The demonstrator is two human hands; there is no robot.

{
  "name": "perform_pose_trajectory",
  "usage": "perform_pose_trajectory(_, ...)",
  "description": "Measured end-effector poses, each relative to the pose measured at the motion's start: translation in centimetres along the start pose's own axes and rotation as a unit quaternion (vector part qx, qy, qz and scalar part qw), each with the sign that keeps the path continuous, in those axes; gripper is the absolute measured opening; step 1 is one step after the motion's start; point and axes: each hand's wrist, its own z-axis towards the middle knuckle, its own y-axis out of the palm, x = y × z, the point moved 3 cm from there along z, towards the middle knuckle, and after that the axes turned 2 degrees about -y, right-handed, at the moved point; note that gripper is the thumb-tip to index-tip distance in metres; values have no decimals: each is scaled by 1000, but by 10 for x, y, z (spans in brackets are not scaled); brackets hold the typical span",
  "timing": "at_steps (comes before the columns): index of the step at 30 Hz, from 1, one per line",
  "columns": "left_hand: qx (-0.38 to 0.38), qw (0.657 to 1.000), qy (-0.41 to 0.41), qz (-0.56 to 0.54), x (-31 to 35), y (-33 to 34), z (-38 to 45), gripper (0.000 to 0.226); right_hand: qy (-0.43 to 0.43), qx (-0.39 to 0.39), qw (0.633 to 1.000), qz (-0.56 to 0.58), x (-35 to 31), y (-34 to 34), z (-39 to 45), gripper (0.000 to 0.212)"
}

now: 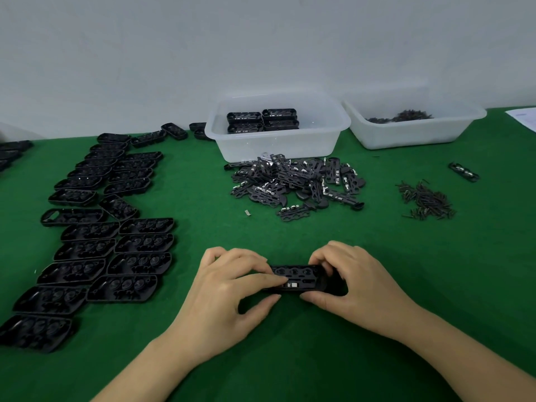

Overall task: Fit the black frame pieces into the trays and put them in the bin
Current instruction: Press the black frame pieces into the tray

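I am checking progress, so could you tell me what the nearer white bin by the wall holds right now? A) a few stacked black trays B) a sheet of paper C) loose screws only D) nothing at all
A: the nearer white bin holds a few stacked black trays in its back part; the dark small parts lie in the other bin.

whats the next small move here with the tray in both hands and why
Probably press the frame piece fully down into the tray. Both the left hand and right hand grip the tray's ends on the green mat, fingertips on the insert, so seating looks unfinished. After that it could go to the bin holding finished ones.
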Motion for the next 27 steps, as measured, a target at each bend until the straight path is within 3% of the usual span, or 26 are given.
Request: perform_pose_trajectory(27, -20, 999, -47, 2, -4, -3, -3, 23, -6, 1, 1000, -4, 1, 1, -1, 27)
